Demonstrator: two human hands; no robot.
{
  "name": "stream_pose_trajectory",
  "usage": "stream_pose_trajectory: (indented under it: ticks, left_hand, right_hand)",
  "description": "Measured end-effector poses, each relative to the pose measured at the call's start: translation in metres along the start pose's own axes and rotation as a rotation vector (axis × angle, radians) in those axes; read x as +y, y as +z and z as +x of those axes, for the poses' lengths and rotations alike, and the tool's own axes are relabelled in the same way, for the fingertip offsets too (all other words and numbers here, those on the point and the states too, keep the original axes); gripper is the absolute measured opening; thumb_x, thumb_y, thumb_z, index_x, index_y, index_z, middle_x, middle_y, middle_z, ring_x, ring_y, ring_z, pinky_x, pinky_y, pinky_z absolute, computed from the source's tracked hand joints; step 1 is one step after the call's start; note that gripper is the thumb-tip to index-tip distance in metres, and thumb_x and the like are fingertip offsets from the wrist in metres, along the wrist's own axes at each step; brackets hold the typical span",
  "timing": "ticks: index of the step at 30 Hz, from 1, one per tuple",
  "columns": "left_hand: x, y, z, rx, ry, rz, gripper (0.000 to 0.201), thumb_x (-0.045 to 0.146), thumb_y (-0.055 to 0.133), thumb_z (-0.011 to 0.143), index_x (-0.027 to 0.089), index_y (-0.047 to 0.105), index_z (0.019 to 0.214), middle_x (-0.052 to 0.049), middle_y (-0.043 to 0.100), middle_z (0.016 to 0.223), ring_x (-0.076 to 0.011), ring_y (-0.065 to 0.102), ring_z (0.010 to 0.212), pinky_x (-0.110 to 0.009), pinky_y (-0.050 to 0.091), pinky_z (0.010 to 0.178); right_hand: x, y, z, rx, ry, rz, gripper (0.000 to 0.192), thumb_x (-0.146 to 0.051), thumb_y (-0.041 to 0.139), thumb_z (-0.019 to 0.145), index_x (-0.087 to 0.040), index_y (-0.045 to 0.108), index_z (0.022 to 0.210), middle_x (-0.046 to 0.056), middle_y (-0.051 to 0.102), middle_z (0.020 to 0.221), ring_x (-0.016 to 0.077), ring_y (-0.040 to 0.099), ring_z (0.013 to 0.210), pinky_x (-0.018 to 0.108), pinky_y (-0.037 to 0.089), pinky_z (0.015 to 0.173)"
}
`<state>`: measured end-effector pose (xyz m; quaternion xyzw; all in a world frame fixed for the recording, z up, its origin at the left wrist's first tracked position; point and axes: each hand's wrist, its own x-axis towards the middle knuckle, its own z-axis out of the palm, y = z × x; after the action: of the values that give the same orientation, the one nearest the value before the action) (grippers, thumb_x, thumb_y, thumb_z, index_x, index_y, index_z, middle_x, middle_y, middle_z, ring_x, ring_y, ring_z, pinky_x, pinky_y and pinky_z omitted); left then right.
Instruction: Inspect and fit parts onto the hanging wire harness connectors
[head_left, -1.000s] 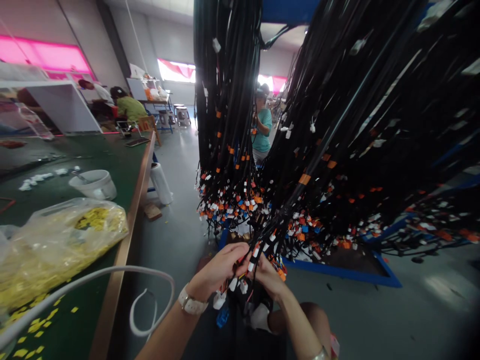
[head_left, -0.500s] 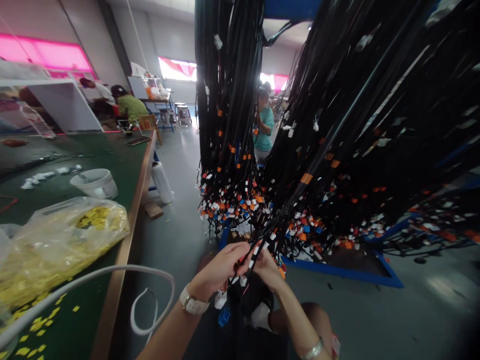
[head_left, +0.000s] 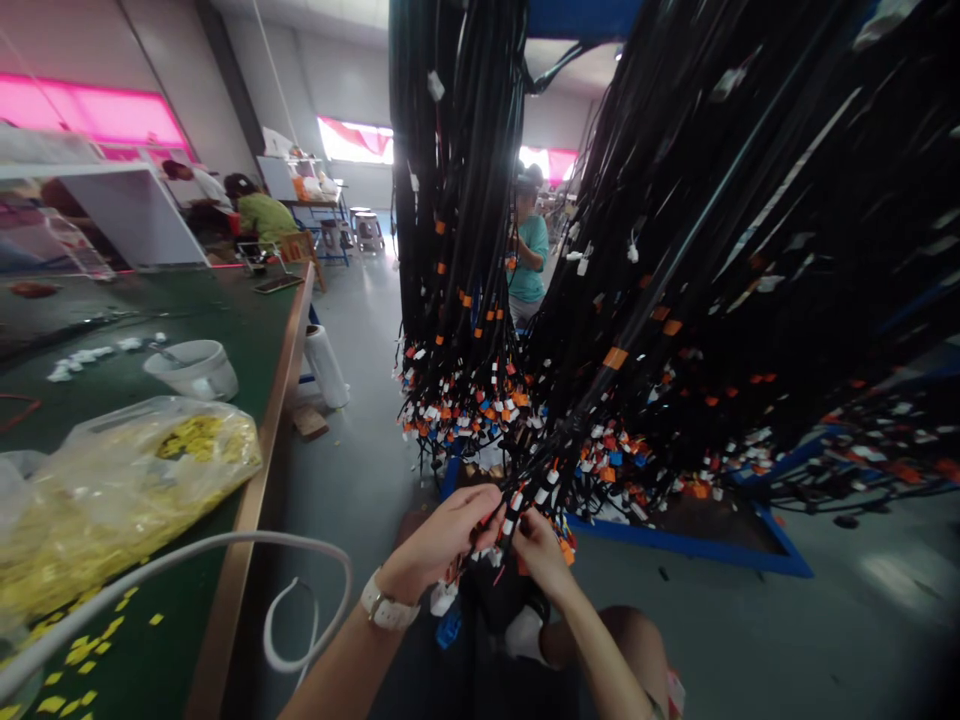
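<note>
A thick bundle of black cables (head_left: 551,455) slants down from the right, its ends carrying white bands and coloured connectors. My left hand (head_left: 454,528), with a white watch on the wrist, is closed around several of these cables near their lower ends. On the other side of the strand, my right hand (head_left: 541,552) has its fingers bent in against the cables; its fingertips are partly hidden. A white connector (head_left: 444,597) and a blue connector (head_left: 448,629) dangle below my left hand.
Hanging cable harnesses (head_left: 461,200) fill the middle and right above a blue frame (head_left: 690,548). On the left, a green table (head_left: 247,340) bears a bag of yellow pieces (head_left: 142,480), a white cup (head_left: 196,370) and a white hose (head_left: 225,540). A person (head_left: 532,250) stands behind the cables.
My right hand has shifted slightly down and right, and its fingers have moved off the white-banded part of the strand. My left hand keeps its hold with little movement.
</note>
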<state>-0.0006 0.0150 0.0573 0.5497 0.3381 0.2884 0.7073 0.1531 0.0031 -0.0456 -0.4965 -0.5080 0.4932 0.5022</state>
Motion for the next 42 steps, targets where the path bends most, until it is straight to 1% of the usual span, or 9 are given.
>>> stream_pose_trajectory:
  ticks: [9,14,18,24,28,31,37,39,42]
  left_hand:
    - [0.004,0.002,-0.002,0.008,-0.008,0.077,0.033,0.042,0.038,0.089,0.018,0.045,0.068,0.006,0.037,0.049,-0.0081,0.026,0.046,-0.023,0.017,0.045]
    - [0.004,0.005,-0.003,-0.006,-0.017,0.085,0.035,0.046,0.039,0.088,0.018,0.043,0.068,0.006,0.038,0.049,-0.0085,0.026,0.047,-0.024,0.015,0.045]
    - [0.0,0.009,-0.002,0.005,-0.036,0.08,0.036,0.05,0.041,0.087,0.018,0.047,0.073,0.007,0.039,0.05,-0.008,0.025,0.046,-0.023,0.013,0.043]
    - [-0.006,0.013,0.002,0.073,-0.035,-0.009,0.036,0.051,0.044,0.085,0.017,0.049,0.076,0.007,0.041,0.05,-0.006,0.026,0.043,-0.022,0.012,0.041]
    - [-0.013,0.024,0.003,0.04,-0.055,-0.086,0.04,0.054,0.051,0.081,0.015,0.053,0.084,0.005,0.049,0.056,-0.0038,0.029,0.041,-0.02,0.014,0.039]
    - [-0.018,0.033,0.003,0.069,-0.032,-0.169,0.045,0.055,0.056,0.078,0.015,0.055,0.097,0.004,0.051,0.061,-0.0031,0.031,0.041,-0.019,0.017,0.039]
    - [-0.017,0.042,0.0,0.14,-0.057,-0.251,0.055,0.055,0.061,0.074,0.016,0.053,0.112,0.004,0.051,0.061,-0.0026,0.032,0.042,-0.018,0.018,0.04]
    - [-0.019,0.044,0.0,0.157,-0.046,-0.253,0.054,0.055,0.06,0.075,0.017,0.052,0.114,0.005,0.051,0.061,-0.0024,0.031,0.042,-0.017,0.018,0.039]
    - [-0.021,0.046,0.0,0.173,-0.031,-0.259,0.049,0.053,0.057,0.078,0.02,0.05,0.114,0.006,0.05,0.061,-0.002,0.03,0.04,-0.016,0.016,0.038]
  right_hand:
    - [-0.031,-0.044,-0.032,0.055,0.119,-0.019,0.034,-0.04,0.071,0.068,-0.019,0.066,0.094,0.0,0.061,0.068,0.0123,0.05,0.057,0.023,0.04,0.053]
    - [-0.075,-0.072,-0.038,0.298,0.198,0.299,0.032,-0.039,0.075,0.066,-0.016,0.067,0.086,-0.01,0.034,0.044,0.0035,0.024,0.039,0.017,0.025,0.038]
    - [-0.084,-0.062,-0.047,0.307,0.269,0.587,0.031,-0.028,0.076,0.067,-0.02,0.065,0.096,-0.012,0.035,0.044,0.0026,0.025,0.037,0.016,0.038,0.042]
    - [-0.071,-0.04,-0.065,0.103,0.579,0.849,0.019,-0.02,0.071,0.072,-0.014,0.069,0.09,-0.007,0.05,0.048,0.0039,0.041,0.037,0.019,0.05,0.051]
    - [-0.083,-0.03,-0.063,0.027,0.46,0.843,0.025,-0.02,0.07,0.074,-0.013,0.067,0.099,0.002,0.067,0.069,0.0113,0.061,0.06,0.024,0.053,0.064]
    - [-0.093,-0.027,-0.054,0.046,0.417,0.841,0.023,-0.024,0.069,0.075,-0.013,0.068,0.096,0.008,0.07,0.091,0.0173,0.065,0.082,0.027,0.052,0.073]
    - [-0.087,-0.03,-0.039,0.013,0.425,0.967,0.02,-0.035,0.065,0.078,-0.016,0.065,0.072,0.001,0.065,0.067,0.0135,0.062,0.062,0.027,0.052,0.066]
    - [-0.082,-0.029,-0.037,0.06,0.46,0.946,0.009,-0.025,0.068,0.075,-0.016,0.066,0.078,-0.001,0.063,0.061,0.0113,0.06,0.056,0.024,0.051,0.06]
    - [-0.079,-0.025,-0.032,0.057,0.441,0.904,0.022,-0.006,0.066,0.064,-0.016,0.066,0.084,0.0,0.067,0.069,0.0105,0.061,0.056,0.021,0.05,0.057]
